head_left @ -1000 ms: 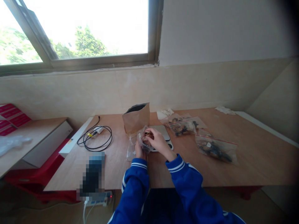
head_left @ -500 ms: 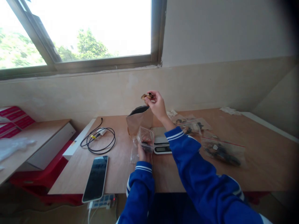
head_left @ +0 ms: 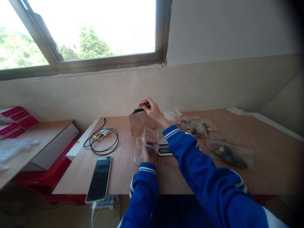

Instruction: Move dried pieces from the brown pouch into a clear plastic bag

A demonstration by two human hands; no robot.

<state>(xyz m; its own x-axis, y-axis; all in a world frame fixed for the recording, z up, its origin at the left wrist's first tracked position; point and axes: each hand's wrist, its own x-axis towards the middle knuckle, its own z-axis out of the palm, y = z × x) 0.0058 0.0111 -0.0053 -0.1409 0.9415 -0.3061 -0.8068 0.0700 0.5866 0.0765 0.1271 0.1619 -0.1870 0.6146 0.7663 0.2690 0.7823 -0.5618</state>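
Note:
My left hand (head_left: pixel 146 155) holds a small clear plastic bag (head_left: pixel 150 140) upright on the wooden table (head_left: pixel 123 171); dark bits lie in its bottom. My right hand (head_left: pixel 152 110) is raised over the open mouth of a brown paper bag (head_left: pixel 139 123) and pinches a small brown piece (head_left: pixel 144 104) between its fingers. A small digital scale (head_left: pixel 163 148) sits just right of the clear bag, partly hidden by my right sleeve.
A phone (head_left: pixel 99 179) lies face up near the table's front left edge. A coiled black cable (head_left: pixel 102 141) lies behind it. Several clear zip bags (head_left: pixel 228 152) of dark pieces lie to the right. Red boxes (head_left: pixel 16 119) sit on a side table at left.
My right hand lifted a brown piece out of the clear bag, raised it high, and has now lowered it to the mouth of the paper bag. The left hand stayed on the clear bag.

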